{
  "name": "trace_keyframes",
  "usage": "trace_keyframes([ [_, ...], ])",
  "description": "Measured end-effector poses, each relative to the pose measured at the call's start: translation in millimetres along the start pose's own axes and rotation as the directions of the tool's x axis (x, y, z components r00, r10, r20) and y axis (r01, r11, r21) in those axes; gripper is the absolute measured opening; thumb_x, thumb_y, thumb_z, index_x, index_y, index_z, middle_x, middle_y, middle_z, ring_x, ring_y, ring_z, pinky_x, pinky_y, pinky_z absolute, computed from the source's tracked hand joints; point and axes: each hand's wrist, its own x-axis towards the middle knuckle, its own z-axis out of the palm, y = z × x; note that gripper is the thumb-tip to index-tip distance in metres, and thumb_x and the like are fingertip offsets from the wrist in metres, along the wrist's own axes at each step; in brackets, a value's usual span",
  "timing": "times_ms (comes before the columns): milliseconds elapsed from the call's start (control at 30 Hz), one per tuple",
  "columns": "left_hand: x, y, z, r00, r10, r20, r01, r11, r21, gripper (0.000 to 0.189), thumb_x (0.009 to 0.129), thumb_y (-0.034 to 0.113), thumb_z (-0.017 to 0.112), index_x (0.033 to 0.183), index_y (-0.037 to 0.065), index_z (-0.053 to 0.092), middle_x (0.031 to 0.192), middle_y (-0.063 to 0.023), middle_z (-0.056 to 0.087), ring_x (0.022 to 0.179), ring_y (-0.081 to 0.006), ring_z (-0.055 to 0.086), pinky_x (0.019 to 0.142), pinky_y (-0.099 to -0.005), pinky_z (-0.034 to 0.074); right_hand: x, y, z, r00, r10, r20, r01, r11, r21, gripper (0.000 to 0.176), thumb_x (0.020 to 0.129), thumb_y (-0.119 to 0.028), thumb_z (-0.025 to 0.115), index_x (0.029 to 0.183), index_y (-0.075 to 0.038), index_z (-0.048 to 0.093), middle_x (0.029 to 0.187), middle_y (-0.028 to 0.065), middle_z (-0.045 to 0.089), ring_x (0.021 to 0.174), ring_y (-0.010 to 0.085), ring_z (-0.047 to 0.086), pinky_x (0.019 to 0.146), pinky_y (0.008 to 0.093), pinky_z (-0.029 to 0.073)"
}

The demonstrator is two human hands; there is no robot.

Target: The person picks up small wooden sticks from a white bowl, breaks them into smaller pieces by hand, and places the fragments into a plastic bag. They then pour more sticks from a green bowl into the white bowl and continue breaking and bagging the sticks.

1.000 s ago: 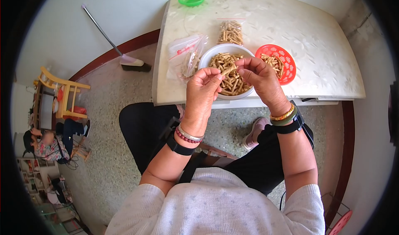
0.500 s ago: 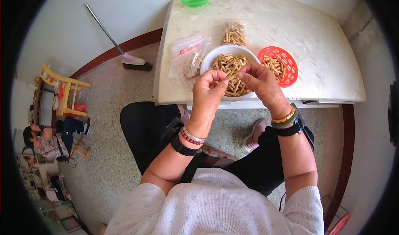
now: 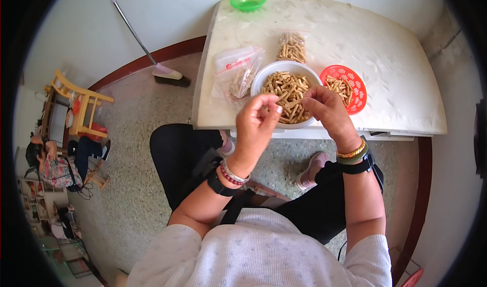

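Observation:
A white bowl (image 3: 262, 77) heaped with tan snack sticks (image 3: 287, 86) stands at the near edge of the table (image 3: 395, 58). My left hand (image 3: 257, 125) hovers at the bowl's near left rim. Its fingertips are pinched together, and I cannot see anything between them. My right hand (image 3: 328, 110) is over the bowl's near right side, with its fingertips closed on what looks like a snack stick. A narrow gap separates the two hands. Both wrists carry bracelets and a black band.
A red basket (image 3: 358, 81) with some sticks sits right of the bowl. A filled clear bag (image 3: 292, 46) lies behind it, and open zip bags (image 3: 236, 69) lie to its left. A green bowl (image 3: 248, 1) is at the far corner. A broom (image 3: 152, 51), a yellow chair (image 3: 81, 109) and a seated person (image 3: 50, 165) are on the left.
The stick held between both hands a second ago is no longer between them. The hands have drawn slightly apart and lowered toward the bowl's near rim.

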Motion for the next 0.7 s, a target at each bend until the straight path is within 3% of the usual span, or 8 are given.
trace_keyframes([
  [167, 43, 13, -39, 0.940, 0.315, -0.129, -0.243, 0.886, 0.394, 0.019, 0.076, 0.006, 0.070, 0.092, 0.004, 0.060, 0.077, -0.0042, 0.058, 0.054, -0.0108, 0.048, 0.052, -0.0239, 0.042, 5, -4, 4, 1.000, 0.014, 0.024, -0.020, 0.972, 0.235, 0.008, 0.087, -0.015, 0.061, 0.084, -0.007, 0.058, 0.071, -0.0027, 0.055, 0.060, 0.0032, 0.044, 0.055, 0.0181, 0.035],
  [300, 76, -7, -53, 0.954, 0.300, -0.025, -0.222, 0.756, 0.616, 0.022, 0.073, 0.011, 0.072, 0.091, 0.004, 0.061, 0.077, -0.0085, 0.060, 0.057, -0.0197, 0.054, 0.055, -0.0299, 0.046, 13, -7, 17, 0.999, -0.034, 0.030, 0.019, 0.908, 0.419, 0.009, 0.091, -0.018, 0.058, 0.090, -0.009, 0.057, 0.073, -0.0019, 0.055, 0.059, 0.0044, 0.043, 0.055, 0.0185, 0.035],
  [333, 81, -16, -55, 0.973, 0.228, 0.023, -0.193, 0.761, 0.620, 0.022, 0.073, 0.012, 0.072, 0.090, 0.004, 0.061, 0.076, -0.0089, 0.061, 0.058, -0.0220, 0.056, 0.056, -0.0312, 0.047, 18, -3, 17, 0.994, -0.070, 0.078, 0.024, 0.876, 0.482, 0.010, 0.093, -0.018, 0.055, 0.095, -0.009, 0.056, 0.088, 0.0048, 0.063, 0.069, 0.0084, 0.055, 0.060, 0.0204, 0.042],
  [367, 86, -21, -57, 0.985, 0.154, 0.072, -0.165, 0.764, 0.624, 0.021, 0.074, 0.014, 0.071, 0.090, 0.004, 0.061, 0.075, -0.0093, 0.061, 0.059, -0.0243, 0.058, 0.057, -0.0324, 0.048, 22, -7, 21, 0.994, -0.075, 0.079, 0.028, 0.876, 0.481, 0.010, 0.093, -0.018, 0.055, 0.095, -0.009, 0.056, 0.088, 0.0048, 0.063, 0.069, 0.0084, 0.055, 0.060, 0.0204, 0.042],
  [400, 90, -26, -59, 0.993, 0.082, 0.084, -0.115, 0.831, 0.544, 0.012, 0.081, 0.008, 0.065, 0.089, 0.000, 0.062, 0.071, -0.0038, 0.063, 0.055, -0.0088, 0.055, 0.050, -0.0251, 0.043, 25, -11, 28, 0.984, -0.124, 0.125, 0.019, 0.780, 0.626, 0.011, 0.093, -0.019, 0.054, 0.095, -0.008, 0.056, 0.097, 0.0093, 0.063, 0.081, 0.0136, 0.059, 0.068, 0.0239, 0.046],
  [467, 95, -32, -60, 0.997, -0.020, 0.068, -0.009, 0.914, 0.406, 0.010, 0.082, 0.008, 0.064, 0.088, 0.000, 0.062, 0.071, -0.0028, 0.062, 0.055, -0.0078, 0.054, 0.048, -0.0233, 0.042, 34, -16, 37, 0.949, -0.228, 0.218, -0.033, 0.615, 0.788, 0.013, 0.094, -0.019, 0.052, 0.095, -0.006, 0.056, 0.118, 0.0207, 0.057, 0.108, 0.0303, 0.058, 0.089, 0.0364, 0.050],
  [600, 94, -18, -60, 0.934, -0.333, 0.132, 0.334, 0.942, 0.015, 0.005, 0.086, 0.005, 0.058, 0.086, 0.001, 0.059, 0.068, 0.0001, 0.057, 0.053, -0.0047, 0.050, 0.044, -0.0185, 0.037, 48, -25, 60, 0.931, -0.227, 0.287, -0.141, 0.502, 0.853, 0.014, 0.093, -0.020, 0.054, 0.092, -0.006, 0.058, 0.119, 0.0224, 0.056, 0.113, 0.0339, 0.054, 0.092, 0.0408, 0.048],
  [700, 94, -17, -60, 0.934, -0.329, 0.141, 0.334, 0.943, -0.012, 0.004, 0.087, 0.004, 0.055, 0.086, 0.001, 0.058, 0.066, 0.0002, 0.055, 0.051, -0.0044, 0.048, 0.043, -0.0184, 0.037, 62, -20, 71, 0.930, -0.197, 0.310, -0.181, 0.486, 0.855, 0.015, 0.093, -0.021, 0.055, 0.092, -0.007, 0.058, 0.119, 0.0214, 0.056, 0.116, 0.0320, 0.052, 0.092, 0.0396, 0.046],
])
